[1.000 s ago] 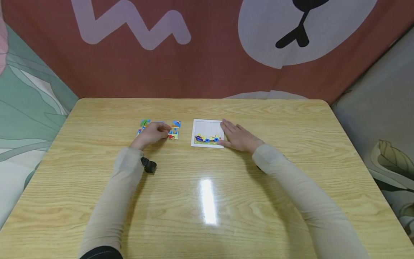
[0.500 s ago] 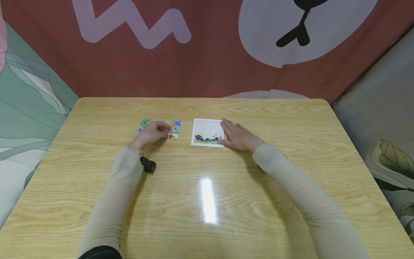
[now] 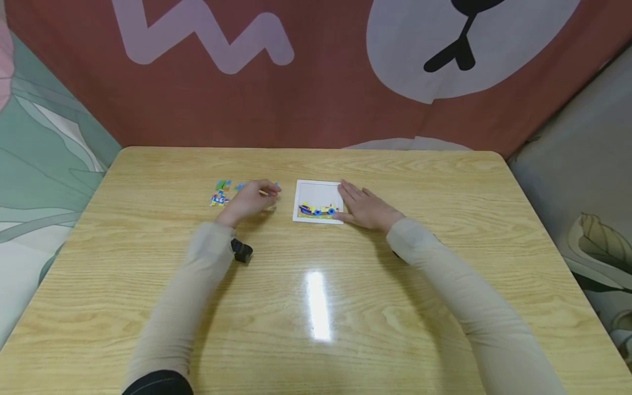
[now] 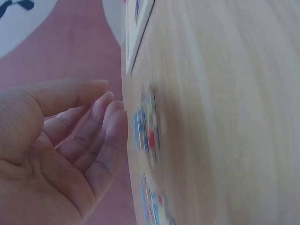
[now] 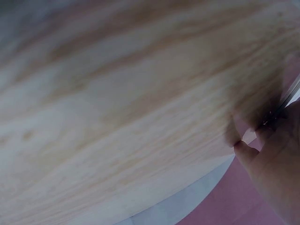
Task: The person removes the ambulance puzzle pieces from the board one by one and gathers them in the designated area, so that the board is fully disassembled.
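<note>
My left hand (image 3: 253, 198) hovers over jigsaw puzzle pieces on the table, its fingers loosely bent. In the left wrist view nothing shows between the thumb and fingers (image 4: 96, 152), and blurred puzzle pieces (image 4: 149, 129) lie just beyond them. More colourful puzzle pieces (image 3: 220, 197) lie left of this hand; others are partly hidden under it. Right of them sits a white square puzzle tray (image 3: 316, 192), its bottom row filled with joined pieces (image 3: 317, 210) picturing a yellow and blue vehicle. My right hand (image 3: 366, 209) rests with straight fingers along the tray's right edge.
The wooden table (image 3: 276, 312) has a bright light reflection in front of the tray. Behind its far edge hangs a reddish-brown printed cloth (image 3: 316, 104). A small black camera (image 3: 242, 250) is strapped at my left wrist.
Over the last half second my left hand has moved right across the pieces, uncovering those at the left and covering those at the right. The right hand and the tray stay put.
</note>
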A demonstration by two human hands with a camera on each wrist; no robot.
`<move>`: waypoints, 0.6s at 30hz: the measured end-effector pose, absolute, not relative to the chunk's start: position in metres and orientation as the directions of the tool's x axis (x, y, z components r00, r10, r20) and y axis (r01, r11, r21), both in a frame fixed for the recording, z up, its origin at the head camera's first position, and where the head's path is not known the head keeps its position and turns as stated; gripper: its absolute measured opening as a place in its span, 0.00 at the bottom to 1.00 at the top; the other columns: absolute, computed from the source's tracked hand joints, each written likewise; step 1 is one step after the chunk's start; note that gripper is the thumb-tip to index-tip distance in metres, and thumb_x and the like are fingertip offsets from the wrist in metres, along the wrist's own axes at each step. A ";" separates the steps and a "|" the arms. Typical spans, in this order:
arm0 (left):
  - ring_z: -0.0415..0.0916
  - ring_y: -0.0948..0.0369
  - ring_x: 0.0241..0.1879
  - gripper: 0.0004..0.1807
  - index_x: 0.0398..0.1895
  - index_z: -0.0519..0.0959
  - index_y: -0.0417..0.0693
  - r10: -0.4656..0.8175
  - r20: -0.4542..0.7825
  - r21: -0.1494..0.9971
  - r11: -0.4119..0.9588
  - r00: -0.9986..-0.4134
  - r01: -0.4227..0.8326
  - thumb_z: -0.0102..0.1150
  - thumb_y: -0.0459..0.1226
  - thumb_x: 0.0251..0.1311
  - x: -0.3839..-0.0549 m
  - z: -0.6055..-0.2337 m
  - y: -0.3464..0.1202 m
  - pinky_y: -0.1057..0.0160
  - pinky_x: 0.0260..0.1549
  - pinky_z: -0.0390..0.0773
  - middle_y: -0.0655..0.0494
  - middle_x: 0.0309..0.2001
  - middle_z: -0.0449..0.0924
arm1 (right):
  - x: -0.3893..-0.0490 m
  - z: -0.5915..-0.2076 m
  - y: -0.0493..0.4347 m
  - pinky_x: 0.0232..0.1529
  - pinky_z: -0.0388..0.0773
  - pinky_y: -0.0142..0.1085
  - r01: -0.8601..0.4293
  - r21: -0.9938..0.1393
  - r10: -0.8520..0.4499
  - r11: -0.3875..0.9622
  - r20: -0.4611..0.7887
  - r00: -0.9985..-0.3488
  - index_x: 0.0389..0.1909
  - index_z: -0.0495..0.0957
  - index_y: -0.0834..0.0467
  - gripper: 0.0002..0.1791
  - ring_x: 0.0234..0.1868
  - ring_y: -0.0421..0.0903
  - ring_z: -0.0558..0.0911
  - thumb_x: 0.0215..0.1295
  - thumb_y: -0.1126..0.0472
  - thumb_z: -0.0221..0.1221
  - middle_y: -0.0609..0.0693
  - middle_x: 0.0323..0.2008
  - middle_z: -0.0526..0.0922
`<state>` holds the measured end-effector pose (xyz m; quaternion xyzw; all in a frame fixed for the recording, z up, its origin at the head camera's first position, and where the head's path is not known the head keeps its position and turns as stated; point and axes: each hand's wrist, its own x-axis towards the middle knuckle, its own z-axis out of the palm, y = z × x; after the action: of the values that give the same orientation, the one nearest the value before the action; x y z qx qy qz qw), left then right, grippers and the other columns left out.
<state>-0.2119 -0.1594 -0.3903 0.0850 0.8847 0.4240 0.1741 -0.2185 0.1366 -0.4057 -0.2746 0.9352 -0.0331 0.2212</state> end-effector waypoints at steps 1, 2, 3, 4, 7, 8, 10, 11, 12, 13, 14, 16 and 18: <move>0.76 0.47 0.53 0.18 0.56 0.75 0.36 0.310 -0.232 0.779 0.627 -0.922 0.014 0.51 0.32 0.64 -0.212 -0.390 -0.155 0.60 0.45 0.77 0.39 0.55 0.77 | -0.219 -0.406 0.137 0.76 0.42 0.52 -0.499 -0.186 -0.529 0.847 -0.395 -0.751 0.75 0.32 0.60 0.46 0.78 0.51 0.37 0.71 0.34 0.36 0.55 0.77 0.31; 0.76 0.48 0.53 0.17 0.55 0.75 0.37 0.320 -0.231 0.776 0.630 -0.919 0.025 0.51 0.32 0.64 -0.212 -0.390 -0.151 0.60 0.44 0.77 0.40 0.54 0.77 | -0.219 -0.406 0.137 0.76 0.42 0.52 -0.499 -0.187 -0.530 0.846 -0.395 -0.751 0.75 0.32 0.60 0.46 0.78 0.51 0.37 0.71 0.34 0.36 0.55 0.77 0.31; 0.76 0.47 0.53 0.17 0.55 0.75 0.36 0.335 -0.221 0.774 0.631 -0.916 0.044 0.52 0.31 0.63 -0.211 -0.390 -0.147 0.60 0.44 0.77 0.39 0.54 0.77 | -0.219 -0.406 0.137 0.76 0.42 0.52 -0.499 -0.189 -0.531 0.846 -0.394 -0.750 0.75 0.32 0.60 0.46 0.78 0.51 0.37 0.71 0.34 0.36 0.55 0.77 0.31; 0.77 0.47 0.52 0.17 0.54 0.76 0.36 0.345 -0.220 0.773 0.632 -0.912 0.053 0.52 0.31 0.62 -0.211 -0.390 -0.144 0.60 0.44 0.78 0.39 0.54 0.78 | -0.219 -0.406 0.137 0.76 0.42 0.52 -0.500 -0.191 -0.532 0.845 -0.393 -0.750 0.75 0.32 0.60 0.46 0.78 0.51 0.37 0.71 0.34 0.36 0.55 0.77 0.31; 0.77 0.46 0.52 0.16 0.53 0.76 0.36 0.386 -0.204 0.766 0.635 -0.900 0.098 0.52 0.30 0.62 -0.211 -0.392 -0.135 0.58 0.47 0.78 0.39 0.54 0.78 | -0.219 -0.407 0.138 0.76 0.42 0.52 -0.500 -0.192 -0.533 0.844 -0.391 -0.750 0.75 0.32 0.59 0.46 0.78 0.51 0.37 0.71 0.34 0.36 0.54 0.77 0.31; 0.77 0.46 0.52 0.16 0.53 0.76 0.36 0.394 -0.205 0.768 0.632 -0.896 0.102 0.52 0.30 0.61 -0.210 -0.393 -0.133 0.57 0.49 0.77 0.39 0.54 0.78 | -0.219 -0.407 0.138 0.76 0.42 0.52 -0.500 -0.192 -0.533 0.844 -0.391 -0.750 0.75 0.32 0.59 0.46 0.78 0.51 0.37 0.71 0.34 0.36 0.54 0.77 0.31; 0.76 0.47 0.53 0.17 0.53 0.76 0.36 0.405 -0.207 0.769 0.631 -0.890 0.108 0.52 0.29 0.61 -0.210 -0.395 -0.129 0.58 0.51 0.76 0.40 0.55 0.78 | -0.219 -0.407 0.137 0.76 0.42 0.52 -0.499 -0.191 -0.532 0.845 -0.390 -0.752 0.75 0.32 0.60 0.46 0.78 0.51 0.37 0.71 0.34 0.36 0.54 0.77 0.31; 0.76 0.48 0.52 0.17 0.53 0.76 0.36 0.411 -0.209 0.771 0.627 -0.887 0.109 0.52 0.28 0.60 -0.210 -0.396 -0.127 0.59 0.50 0.76 0.40 0.55 0.78 | -0.219 -0.407 0.137 0.76 0.42 0.52 -0.498 -0.191 -0.531 0.846 -0.390 -0.753 0.75 0.32 0.60 0.46 0.78 0.51 0.37 0.71 0.34 0.36 0.54 0.77 0.31; 0.76 0.50 0.51 0.17 0.53 0.76 0.35 0.417 -0.210 0.773 0.625 -0.885 0.111 0.53 0.28 0.59 -0.210 -0.397 -0.125 0.61 0.48 0.76 0.41 0.54 0.78 | -0.219 -0.407 0.137 0.76 0.42 0.52 -0.497 -0.190 -0.530 0.847 -0.390 -0.753 0.75 0.32 0.60 0.46 0.78 0.51 0.37 0.71 0.34 0.36 0.54 0.77 0.31; 0.76 0.52 0.48 0.18 0.53 0.76 0.36 0.418 -0.219 0.775 0.624 -0.882 0.104 0.54 0.27 0.58 -0.210 -0.397 -0.124 0.63 0.44 0.75 0.41 0.53 0.78 | -0.219 -0.407 0.137 0.76 0.42 0.52 -0.496 -0.190 -0.528 0.848 -0.390 -0.754 0.75 0.32 0.60 0.46 0.78 0.51 0.37 0.71 0.34 0.36 0.54 0.77 0.31; 0.75 0.54 0.44 0.19 0.53 0.76 0.36 0.419 -0.229 0.779 0.620 -0.879 0.092 0.55 0.27 0.57 -0.210 -0.398 -0.122 0.65 0.41 0.74 0.42 0.51 0.78 | -0.219 -0.407 0.137 0.76 0.42 0.52 -0.494 -0.190 -0.527 0.848 -0.391 -0.755 0.75 0.32 0.60 0.46 0.78 0.51 0.37 0.71 0.34 0.36 0.54 0.77 0.31; 0.71 0.58 0.37 0.19 0.53 0.76 0.37 0.423 -0.244 0.776 0.625 -0.873 0.086 0.56 0.26 0.55 -0.210 -0.399 -0.119 0.69 0.34 0.70 0.44 0.45 0.78 | -0.219 -0.407 0.137 0.76 0.42 0.52 -0.492 -0.190 -0.525 0.850 -0.392 -0.756 0.75 0.32 0.59 0.46 0.78 0.51 0.37 0.71 0.34 0.36 0.54 0.77 0.31; 0.67 0.60 0.31 0.20 0.53 0.76 0.37 0.431 -0.251 0.769 0.633 -0.867 0.092 0.57 0.26 0.54 -0.211 -0.399 -0.117 0.70 0.29 0.67 0.47 0.38 0.76 | -0.219 -0.407 0.137 0.76 0.42 0.52 -0.488 -0.192 -0.522 0.851 -0.394 -0.756 0.75 0.32 0.59 0.46 0.78 0.51 0.37 0.71 0.34 0.36 0.54 0.77 0.31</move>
<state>-0.2106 -0.1170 -0.3993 0.1487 0.8787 0.4018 0.2106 -0.2190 0.1365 -0.4073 -0.2698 0.9362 -0.0388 0.2219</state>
